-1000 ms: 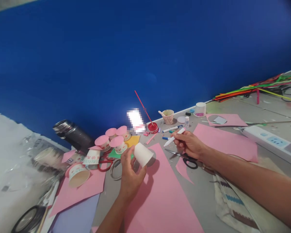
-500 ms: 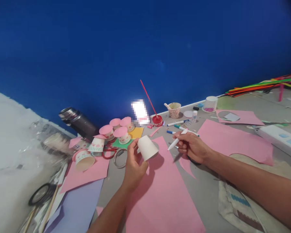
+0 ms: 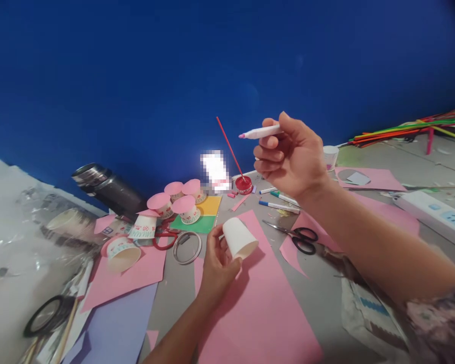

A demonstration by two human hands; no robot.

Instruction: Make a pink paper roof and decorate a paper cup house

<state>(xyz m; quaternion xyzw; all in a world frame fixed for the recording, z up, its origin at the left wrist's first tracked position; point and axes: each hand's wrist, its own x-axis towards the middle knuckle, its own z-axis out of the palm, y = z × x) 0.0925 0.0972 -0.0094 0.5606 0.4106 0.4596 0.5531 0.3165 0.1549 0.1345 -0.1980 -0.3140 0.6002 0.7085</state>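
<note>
A blue partition (image 3: 136,76) backs the crowded grey table; along it from the left run a dark thermos (image 3: 114,189) leaning over, a cluster of pink-topped paper cups (image 3: 184,205), a blurred-out bright patch, and a red jar (image 3: 244,185) with a thin red stick (image 3: 229,146) slanting up. Blue-capped and green-capped markers (image 3: 278,206) lie right of the jar, and black-handled scissors (image 3: 305,240) rest nearer, just beside a pink scrap (image 3: 292,257). A silver-grey ring (image 3: 187,247) sits left of the left hand (image 3: 220,258), and a white power strip (image 3: 432,207) lies at the far right. The raised right hand (image 3: 293,151) and its forearm hide part of the table behind them. The hands are well apart: the left has its fingers curled around a white paper cup (image 3: 238,236), the right pinches a white marker (image 3: 261,132). The cup is held above a large pink sheet (image 3: 265,303), tilted, its open mouth toward the lower right, its visible wall plain. The marker points left, its end pink-violet. Red and green markings pattern the pink-topped cups, too small to read.
</note>
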